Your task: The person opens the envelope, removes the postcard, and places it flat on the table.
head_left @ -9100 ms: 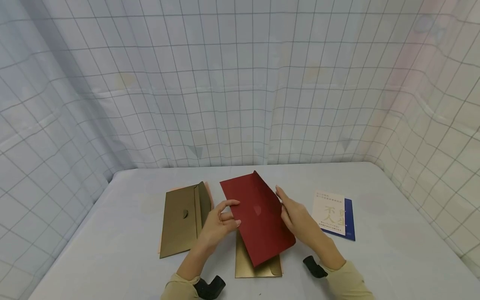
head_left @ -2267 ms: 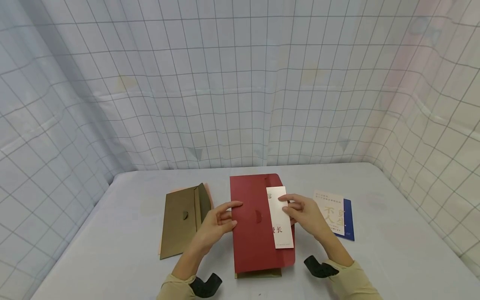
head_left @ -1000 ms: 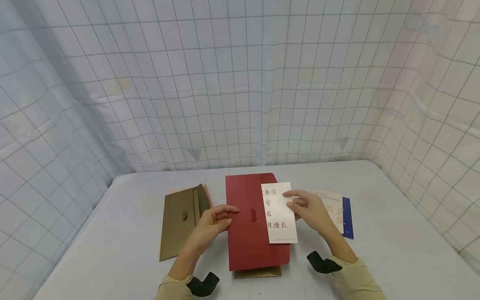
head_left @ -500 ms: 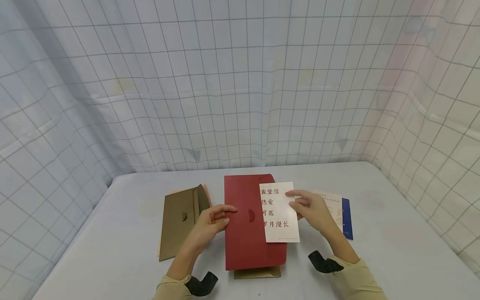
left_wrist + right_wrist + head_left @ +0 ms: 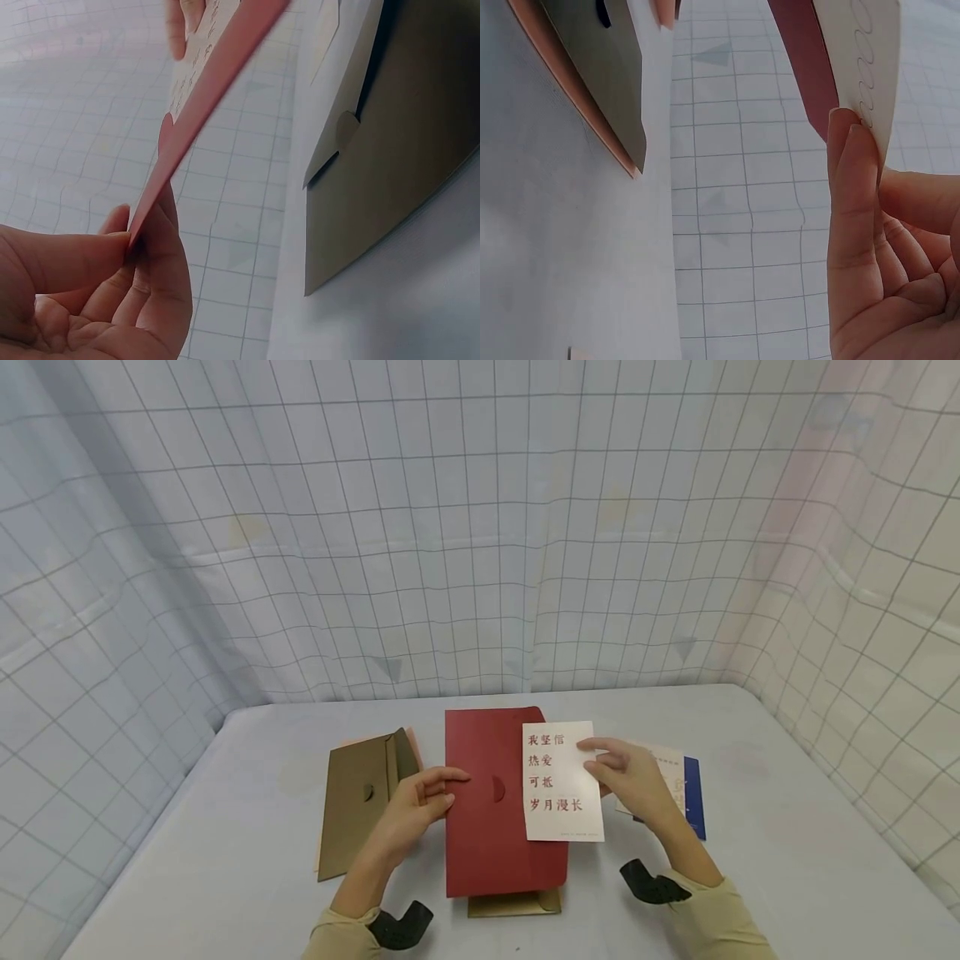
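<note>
In the head view my left hand (image 5: pixel 411 807) pinches the left edge of a red envelope (image 5: pixel 483 852), held upright above the table. The left wrist view shows thumb and fingers on the envelope's edge (image 5: pixel 191 116). My right hand (image 5: pixel 636 783) pinches the right edge of a white card (image 5: pixel 561 783) with several lines of red characters. The card overlaps the envelope's right part; whether its left edge is still tucked in I cannot tell. In the right wrist view the card (image 5: pixel 870 56) sits between thumb and fingers, its back bearing a thin looping line.
Beneath the red envelope lies a gold envelope (image 5: pixel 513 907), mostly hidden. Another gold envelope (image 5: pixel 352 814) with a pinkish sheet under it lies at the left. A blue card (image 5: pixel 694 797) and a pale printed card (image 5: pixel 670 760) lie at the right, partly behind my right hand.
The white card has slid rightward out of the red envelope, so its full lines of characters now show. The red envelope has shifted left with my left hand.
</note>
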A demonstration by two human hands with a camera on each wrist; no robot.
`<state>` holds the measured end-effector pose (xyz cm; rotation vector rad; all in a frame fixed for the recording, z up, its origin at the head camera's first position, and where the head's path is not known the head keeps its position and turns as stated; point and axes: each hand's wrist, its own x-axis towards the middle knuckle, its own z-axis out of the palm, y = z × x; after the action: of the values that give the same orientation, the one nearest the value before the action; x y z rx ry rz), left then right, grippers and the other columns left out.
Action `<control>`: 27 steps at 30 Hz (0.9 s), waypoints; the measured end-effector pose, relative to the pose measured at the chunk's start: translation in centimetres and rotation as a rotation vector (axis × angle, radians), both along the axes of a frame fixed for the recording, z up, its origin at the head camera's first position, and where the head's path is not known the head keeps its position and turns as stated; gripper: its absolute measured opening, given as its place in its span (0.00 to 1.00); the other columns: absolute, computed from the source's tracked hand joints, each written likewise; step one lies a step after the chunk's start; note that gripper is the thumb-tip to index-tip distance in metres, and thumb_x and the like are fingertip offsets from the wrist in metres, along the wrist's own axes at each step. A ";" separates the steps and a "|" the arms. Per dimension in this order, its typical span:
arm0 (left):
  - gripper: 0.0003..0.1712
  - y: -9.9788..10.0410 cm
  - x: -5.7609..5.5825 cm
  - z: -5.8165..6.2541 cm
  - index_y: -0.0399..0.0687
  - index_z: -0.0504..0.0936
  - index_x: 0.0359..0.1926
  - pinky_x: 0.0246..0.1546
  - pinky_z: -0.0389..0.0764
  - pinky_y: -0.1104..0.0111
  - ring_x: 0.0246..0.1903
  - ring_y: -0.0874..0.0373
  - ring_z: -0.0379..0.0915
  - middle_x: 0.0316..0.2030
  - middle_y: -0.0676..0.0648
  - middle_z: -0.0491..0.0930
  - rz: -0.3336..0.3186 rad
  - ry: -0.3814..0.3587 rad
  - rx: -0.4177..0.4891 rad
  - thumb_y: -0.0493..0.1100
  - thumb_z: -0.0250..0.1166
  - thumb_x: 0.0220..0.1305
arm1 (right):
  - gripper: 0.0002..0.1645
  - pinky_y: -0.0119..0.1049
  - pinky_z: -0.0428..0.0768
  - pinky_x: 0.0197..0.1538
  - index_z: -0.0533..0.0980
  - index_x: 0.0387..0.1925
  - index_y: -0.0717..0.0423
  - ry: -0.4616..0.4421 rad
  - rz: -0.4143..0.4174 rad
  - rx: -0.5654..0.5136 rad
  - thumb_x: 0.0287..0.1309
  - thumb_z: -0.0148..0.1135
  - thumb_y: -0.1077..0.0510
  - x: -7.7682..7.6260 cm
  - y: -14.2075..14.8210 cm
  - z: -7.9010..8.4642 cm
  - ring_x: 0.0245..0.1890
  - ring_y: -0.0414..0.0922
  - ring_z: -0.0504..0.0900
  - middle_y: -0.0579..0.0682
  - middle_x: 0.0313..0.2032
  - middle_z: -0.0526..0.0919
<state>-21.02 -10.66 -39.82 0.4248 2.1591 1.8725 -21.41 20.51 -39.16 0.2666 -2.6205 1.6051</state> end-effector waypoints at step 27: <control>0.20 -1.2 0.0 0.4 0.36 0.71 0.58 0.41 0.75 0.77 0.40 0.68 0.74 0.55 0.34 0.74 0.118 0.030 -0.040 0.27 0.47 0.66 | 0.22 0.29 0.79 0.31 0.72 0.56 0.61 0.064 -0.051 0.039 0.61 0.57 0.59 0.1 1.5 0.7 0.22 0.38 0.81 0.65 0.40 0.85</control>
<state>-21.07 -11.84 -39.46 0.3264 2.2827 1.8914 -21.27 21.98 -38.48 0.2464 -2.5913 1.5053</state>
